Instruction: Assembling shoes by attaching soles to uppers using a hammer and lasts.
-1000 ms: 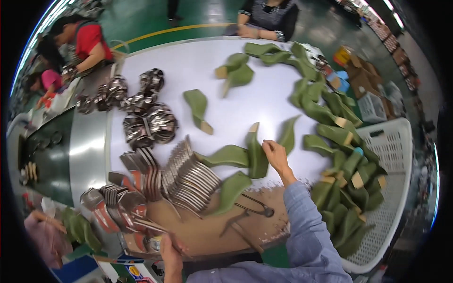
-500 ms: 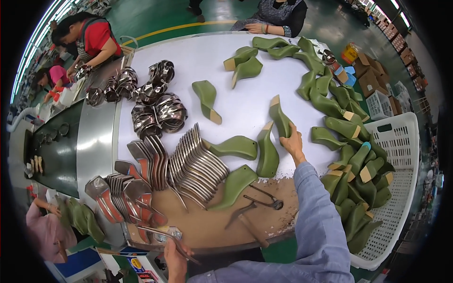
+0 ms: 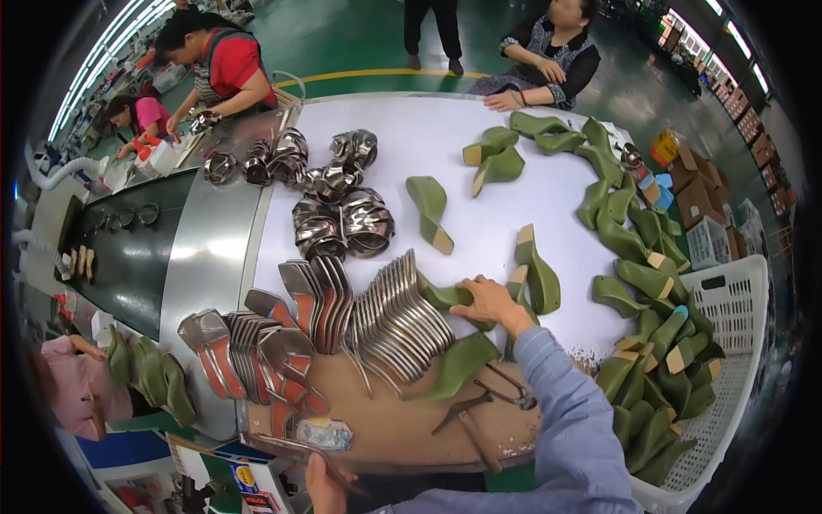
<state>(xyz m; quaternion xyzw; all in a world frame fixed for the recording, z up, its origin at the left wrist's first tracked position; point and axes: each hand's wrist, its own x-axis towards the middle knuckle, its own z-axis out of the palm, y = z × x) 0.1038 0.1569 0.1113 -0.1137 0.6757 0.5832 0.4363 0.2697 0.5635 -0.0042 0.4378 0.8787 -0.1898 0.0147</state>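
My right hand [image 3: 495,304] reaches across the table, its thumb and fingers closed over a green shoe last [image 3: 442,295] lying beside the row of curved metal plates [image 3: 402,317]. Close by lie another last with a tan toe [image 3: 541,278], one partly behind my wrist, and one lower down [image 3: 467,361] at the brown board. At the near edge my left hand [image 3: 325,487] is closed on a thin curved metal plate [image 3: 287,444], partly blurred. Pincers [image 3: 514,390] and a hammer [image 3: 473,428] rest on the board.
More metal plates with reddish faces [image 3: 248,351] stand at left, and shiny metal bands [image 3: 342,223] are piled behind them. Many green lasts fill the right side and a white basket [image 3: 732,343]. People sit or stand around the table's far and left sides.
My right hand has let go of the tan-toed last, which now lies on the table, and moved left onto another last. The view has shifted, so everything appears lower and further right.
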